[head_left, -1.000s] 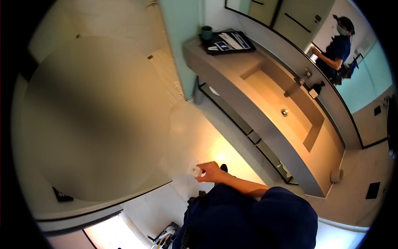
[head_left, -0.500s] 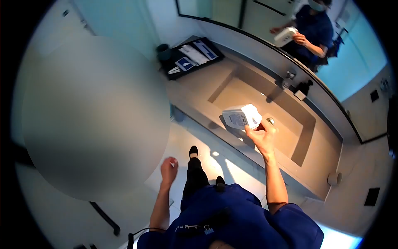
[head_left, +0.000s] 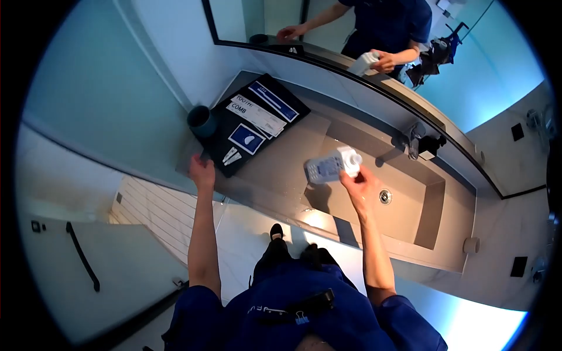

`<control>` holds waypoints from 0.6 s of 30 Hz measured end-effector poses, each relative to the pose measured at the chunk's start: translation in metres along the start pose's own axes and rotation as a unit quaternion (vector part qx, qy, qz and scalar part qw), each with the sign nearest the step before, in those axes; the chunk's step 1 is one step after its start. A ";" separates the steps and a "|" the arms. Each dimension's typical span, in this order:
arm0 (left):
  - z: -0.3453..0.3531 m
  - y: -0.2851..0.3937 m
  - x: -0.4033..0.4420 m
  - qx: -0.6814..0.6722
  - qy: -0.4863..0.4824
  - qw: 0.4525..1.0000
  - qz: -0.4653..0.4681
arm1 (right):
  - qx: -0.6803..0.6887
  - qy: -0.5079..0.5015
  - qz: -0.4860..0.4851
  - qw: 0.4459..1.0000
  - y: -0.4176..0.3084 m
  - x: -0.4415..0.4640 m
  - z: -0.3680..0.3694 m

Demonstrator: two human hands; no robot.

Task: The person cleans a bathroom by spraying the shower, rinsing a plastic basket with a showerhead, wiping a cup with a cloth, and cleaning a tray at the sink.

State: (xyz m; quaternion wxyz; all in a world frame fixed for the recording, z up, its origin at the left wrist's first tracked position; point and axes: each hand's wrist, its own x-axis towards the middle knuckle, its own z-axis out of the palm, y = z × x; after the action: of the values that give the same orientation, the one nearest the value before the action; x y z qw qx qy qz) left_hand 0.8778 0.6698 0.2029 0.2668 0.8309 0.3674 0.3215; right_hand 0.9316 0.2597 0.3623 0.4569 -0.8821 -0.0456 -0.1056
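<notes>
In my right hand (head_left: 361, 186) is a white plastic bottle (head_left: 329, 167) with a printed label, tilted over the sink basin (head_left: 374, 216). My fingers close around it near its capped end. My left hand (head_left: 201, 171) is out at the left end of the counter, beside the near edge of a black tray (head_left: 225, 164) and below a dark teal cup (head_left: 202, 121). The fingers are slightly blurred and loosely apart, with nothing visible in them. On the tray lie a comb packet (head_left: 249, 111), a blue packet (head_left: 272, 100), a blue-and-white packet (head_left: 246, 139) and small white packets (head_left: 231, 155).
A faucet (head_left: 415, 140) and a dark dispenser (head_left: 432, 146) stand behind the basin, below a black-framed mirror (head_left: 328, 41). The drain (head_left: 384, 196) lies right of the bottle. At lower left is a glass door (head_left: 117, 257) with a black handle (head_left: 83, 257).
My view has shifted toward the counter and tray. My left hand has moved from beside my body up to the tray's edge. The right hand still holds the bottle over the basin.
</notes>
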 end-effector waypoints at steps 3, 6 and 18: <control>-0.001 0.015 0.014 -0.029 -0.058 0.996 -0.067 | -0.009 0.002 -0.015 1.000 -0.013 0.038 0.042; -0.003 0.022 0.030 0.054 -0.148 0.986 -0.062 | 0.020 0.022 -0.032 0.999 -0.015 0.071 0.076; 0.046 -0.003 0.039 -0.014 -0.132 0.963 -0.233 | 0.074 -0.027 -0.047 0.996 -0.005 0.136 0.100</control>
State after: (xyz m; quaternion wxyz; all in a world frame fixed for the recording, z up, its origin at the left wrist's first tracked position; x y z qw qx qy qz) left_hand 0.9307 0.6926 0.1848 0.3923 0.7534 0.5080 0.1430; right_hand 1.0777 0.3424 0.3415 0.5137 -0.8454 -0.1073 -0.0994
